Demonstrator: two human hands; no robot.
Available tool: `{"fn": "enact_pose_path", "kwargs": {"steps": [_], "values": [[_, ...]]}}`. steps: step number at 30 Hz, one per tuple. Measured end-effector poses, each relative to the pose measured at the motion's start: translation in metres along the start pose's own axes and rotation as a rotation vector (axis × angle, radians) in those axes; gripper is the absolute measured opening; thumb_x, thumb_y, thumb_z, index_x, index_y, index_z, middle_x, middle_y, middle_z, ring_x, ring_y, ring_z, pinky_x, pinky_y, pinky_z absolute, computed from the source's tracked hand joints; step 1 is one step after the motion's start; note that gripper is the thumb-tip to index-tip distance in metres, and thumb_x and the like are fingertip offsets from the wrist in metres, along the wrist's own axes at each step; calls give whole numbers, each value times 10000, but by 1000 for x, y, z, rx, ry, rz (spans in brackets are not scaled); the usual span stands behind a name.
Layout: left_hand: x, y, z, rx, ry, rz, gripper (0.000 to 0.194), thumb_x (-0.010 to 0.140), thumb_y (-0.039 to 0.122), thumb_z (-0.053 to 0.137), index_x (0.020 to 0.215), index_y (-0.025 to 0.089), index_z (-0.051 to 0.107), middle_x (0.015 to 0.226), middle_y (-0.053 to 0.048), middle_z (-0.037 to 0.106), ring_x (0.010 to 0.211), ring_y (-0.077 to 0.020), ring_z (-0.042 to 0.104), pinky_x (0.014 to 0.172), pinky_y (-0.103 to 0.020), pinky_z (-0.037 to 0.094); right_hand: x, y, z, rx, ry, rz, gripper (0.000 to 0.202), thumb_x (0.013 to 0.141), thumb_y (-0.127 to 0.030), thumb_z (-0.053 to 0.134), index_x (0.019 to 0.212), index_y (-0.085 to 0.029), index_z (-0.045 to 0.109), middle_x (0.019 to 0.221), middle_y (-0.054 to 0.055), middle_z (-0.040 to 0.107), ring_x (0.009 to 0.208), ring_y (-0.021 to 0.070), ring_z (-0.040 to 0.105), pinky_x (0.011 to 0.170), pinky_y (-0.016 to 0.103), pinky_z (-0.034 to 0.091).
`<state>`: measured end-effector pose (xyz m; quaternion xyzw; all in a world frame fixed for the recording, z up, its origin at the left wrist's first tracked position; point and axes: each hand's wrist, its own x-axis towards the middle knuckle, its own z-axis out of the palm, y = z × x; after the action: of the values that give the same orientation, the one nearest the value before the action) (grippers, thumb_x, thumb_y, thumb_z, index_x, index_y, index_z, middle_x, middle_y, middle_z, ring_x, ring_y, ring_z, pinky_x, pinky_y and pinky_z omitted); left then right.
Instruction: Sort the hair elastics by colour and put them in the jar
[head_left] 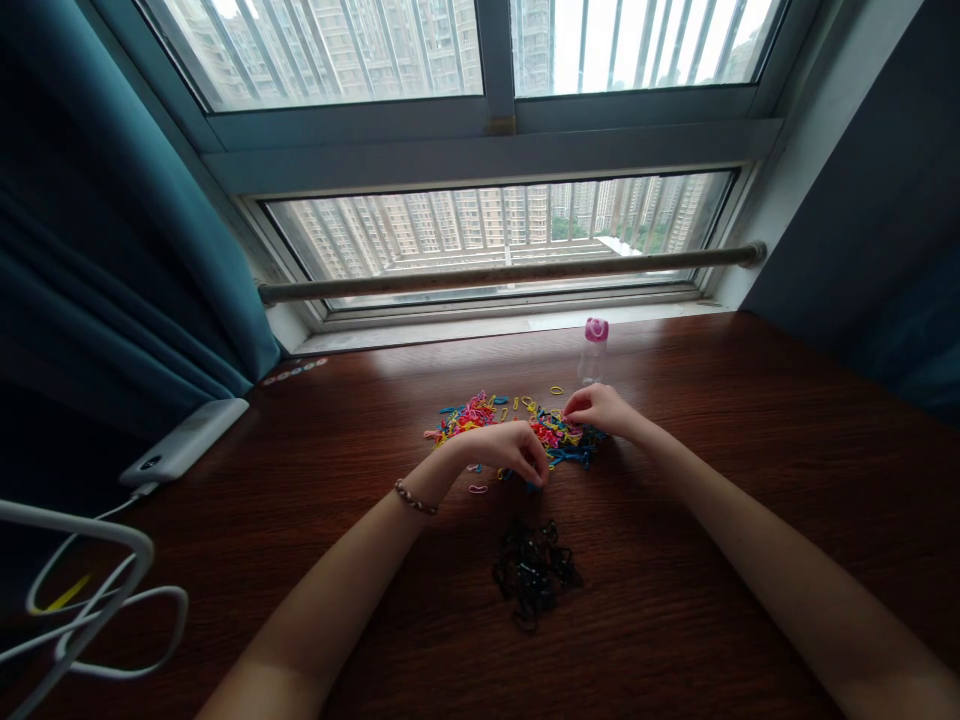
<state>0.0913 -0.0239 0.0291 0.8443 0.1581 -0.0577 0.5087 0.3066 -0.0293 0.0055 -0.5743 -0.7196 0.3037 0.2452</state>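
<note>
Small rubber bands in many colours lie in a loose heap on the brown wooden surface. My left hand, with a beaded bracelet on the wrist, reaches over the near side of the heap. Its fingers are pinched and point down, and a blue rubber band shows at their tips. At the heap's right side, my right hand has its thumb and fingers closed together among the bands; what they pinch is too small to make out. A separate pile of black rubber bands lies nearer to me, untouched by either hand.
A clear bottle with a pink cap stands just behind my right hand. At the left are a white power bank, looped white cables and a blue curtain. A metal rail crosses before the window.
</note>
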Motion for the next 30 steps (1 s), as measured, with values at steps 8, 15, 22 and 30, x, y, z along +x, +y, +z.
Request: {"fn": "enact_pose_path", "kwargs": {"steps": [8, 15, 22, 30], "values": [[1, -1, 3, -68, -18, -24, 195, 669, 311, 677, 813, 183, 710, 718, -12, 685, 592, -114, 579, 526, -178, 425, -5, -3, -5, 64, -203, -27, 268, 622, -286, 658, 834, -128, 706, 722, 45, 693, 635, 140, 607, 566, 208, 463], [8, 0, 3, 87, 537, 52, 172, 735, 249, 611, 824, 121, 683, 751, -51, 667, 669, -132, 587, 612, -210, 451, -3, -4, -4, 73, -137, -3, 179, 599, -193, 638, 748, -127, 714, 692, 39, 690, 600, 136, 601, 562, 208, 462], [16, -12, 10, 491, 652, 181, 195, 807, 195, 525, 955, 202, 651, 956, -60, 648, 889, -169, 558, 815, -279, 420, -4, -9, -13, 249, -111, 10, 174, 626, -212, 623, 750, -122, 705, 711, 37, 693, 680, 146, 614, 625, 222, 470], [19, -18, 13, 675, 645, 125, 188, 841, 223, 475, 896, 197, 653, 834, -50, 621, 758, -151, 528, 700, -244, 400, -7, -14, -16, 397, -121, 68, 197, 627, -210, 622, 779, -103, 691, 719, 54, 685, 602, 108, 574, 545, 211, 438]]}}
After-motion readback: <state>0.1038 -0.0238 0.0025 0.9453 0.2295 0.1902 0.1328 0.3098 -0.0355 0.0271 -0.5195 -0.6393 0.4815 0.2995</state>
